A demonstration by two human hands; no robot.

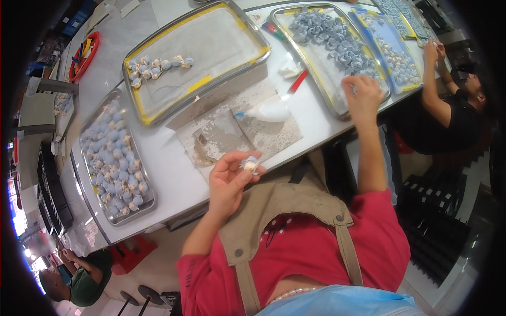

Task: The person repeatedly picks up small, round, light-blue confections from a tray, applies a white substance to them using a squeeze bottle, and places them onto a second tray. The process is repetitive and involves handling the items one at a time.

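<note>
Within left hand (pixel 226 183), pale piece (pixel 250 165); right hand (pixel 365 101) well apart

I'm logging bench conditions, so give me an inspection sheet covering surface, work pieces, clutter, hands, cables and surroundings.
Surface: white table; stained cardboard near the front edge.
Work pieces: left tray crowded with blue-and-cream pieces; middle tray holds a small group at its left end; right tray holds grey-blue curled parts.
Clutter: white bottle lying on the cardboard; red-handled tool beside the right tray.
Left hand: pinches a small cream-and-blue piece.
Right hand: at the right tray's near end; grip unclear.
Cables: nothing seen.
Surroundings: co-worker in black at right, another in green at lower left.
</note>
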